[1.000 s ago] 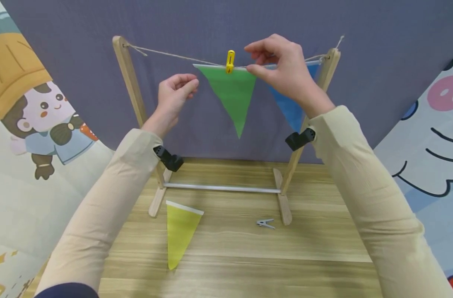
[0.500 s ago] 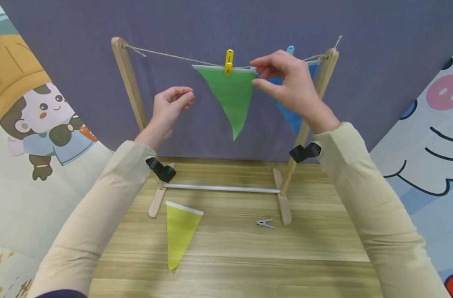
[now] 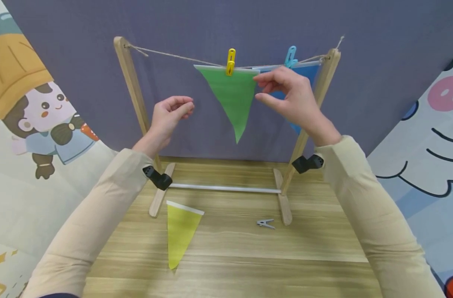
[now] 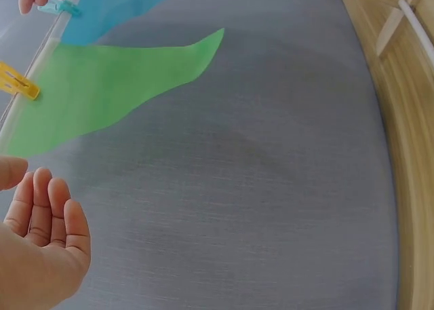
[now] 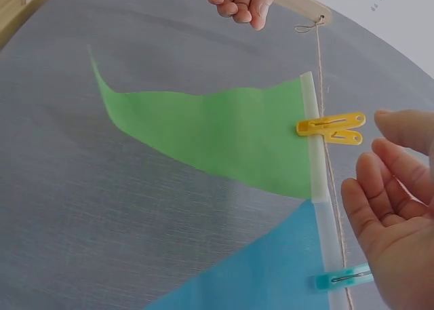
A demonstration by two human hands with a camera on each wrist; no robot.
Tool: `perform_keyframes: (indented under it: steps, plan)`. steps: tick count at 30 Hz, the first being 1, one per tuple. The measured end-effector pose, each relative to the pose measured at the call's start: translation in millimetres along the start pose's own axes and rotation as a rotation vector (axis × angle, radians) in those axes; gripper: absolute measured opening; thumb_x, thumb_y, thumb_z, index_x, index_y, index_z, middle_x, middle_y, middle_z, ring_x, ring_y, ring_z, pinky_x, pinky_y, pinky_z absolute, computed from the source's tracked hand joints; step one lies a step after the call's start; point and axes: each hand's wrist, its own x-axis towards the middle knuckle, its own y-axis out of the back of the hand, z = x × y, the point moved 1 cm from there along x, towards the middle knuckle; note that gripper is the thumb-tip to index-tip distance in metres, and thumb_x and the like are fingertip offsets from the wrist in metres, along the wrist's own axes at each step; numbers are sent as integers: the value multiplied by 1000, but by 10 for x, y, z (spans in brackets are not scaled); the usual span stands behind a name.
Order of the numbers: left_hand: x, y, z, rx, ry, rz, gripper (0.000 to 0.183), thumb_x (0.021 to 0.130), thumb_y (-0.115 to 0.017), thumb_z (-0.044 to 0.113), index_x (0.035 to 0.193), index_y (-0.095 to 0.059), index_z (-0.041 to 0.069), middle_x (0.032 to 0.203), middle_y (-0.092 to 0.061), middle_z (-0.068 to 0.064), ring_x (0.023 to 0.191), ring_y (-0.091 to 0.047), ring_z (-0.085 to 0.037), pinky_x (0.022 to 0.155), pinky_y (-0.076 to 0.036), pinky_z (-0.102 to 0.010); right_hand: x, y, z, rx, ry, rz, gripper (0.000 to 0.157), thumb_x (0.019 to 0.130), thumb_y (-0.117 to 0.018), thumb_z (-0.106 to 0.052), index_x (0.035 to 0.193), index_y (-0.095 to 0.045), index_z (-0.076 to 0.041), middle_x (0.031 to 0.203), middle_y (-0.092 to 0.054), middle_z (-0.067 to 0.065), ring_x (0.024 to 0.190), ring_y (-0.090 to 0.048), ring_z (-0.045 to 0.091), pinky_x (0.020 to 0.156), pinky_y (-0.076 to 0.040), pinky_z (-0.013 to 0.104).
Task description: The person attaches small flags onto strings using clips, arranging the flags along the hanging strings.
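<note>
A green triangular pennant (image 3: 228,93) hangs from the twine (image 3: 174,55), clipped by a yellow clothespin (image 3: 230,62). To its right hangs a blue pennant (image 5: 251,269) under a light blue clothespin (image 3: 290,57). My right hand (image 3: 291,95) hovers in front of the blue pennant, fingers loosely bent and holding nothing; it hides part of that pennant in the head view. Left of the green pennant, my left hand (image 3: 167,122) is in the air with relaxed, bent fingers and nothing in them. The right wrist view shows the yellow clothespin astride both twine and white pennant edge.
A wooden frame, with left post (image 3: 131,78) and right post (image 3: 327,78), carries the twine. A white rod (image 3: 222,188) joins its feet. On the wooden table (image 3: 286,260) lie a yellow pennant (image 3: 181,231) and a grey clothespin (image 3: 265,223). A grey-blue backdrop stands behind.
Both hands have come down from the twine, the right one away from the top edges. The light blue clothespin has come into sight. The green pennant sways slightly.
</note>
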Motion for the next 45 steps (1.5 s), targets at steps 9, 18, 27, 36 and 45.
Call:
perform_keyframes:
  steps: [9,18,27,36,45]
  plan:
    - [-66,35,-76,-26,8,-20,6,87,-64,3,89,-68,8,76,-65,4,72,-60,-8,68,-48,-20,-129,-29,32,-12,2,-14,27,80,-70,5,107,-65,7,96,-61,13,82,-55,4,77,-48,17]
    - [-162,98,-146,20,27,-47,8,89,-63,4,88,-67,12,77,-64,6,76,-59,-8,70,-48,-19,-277,-63,51,-15,12,-23,28,80,-70,4,107,-65,5,95,-61,13,82,-56,4,76,-48,16]
    - [-235,164,-263,18,42,-47,17,88,-63,2,84,-67,18,76,-64,7,72,-59,-7,70,-49,-20,-453,-104,136,12,-10,-46,28,79,-71,5,107,-66,3,93,-61,10,82,-56,8,77,-48,16]
    - [-272,176,-390,41,53,-58,17,89,-62,3,84,-66,19,76,-64,8,71,-59,-6,67,-48,-18,-580,-148,203,41,-17,-60,29,79,-71,5,107,-66,3,92,-61,9,82,-56,9,75,-47,15]
    - [-363,228,-492,88,79,-67,13,89,-62,5,87,-64,18,77,-64,10,74,-60,-7,70,-50,-19,-696,-191,241,48,-28,-69,29,79,-70,6,107,-66,3,91,-61,9,81,-56,13,76,-47,14]
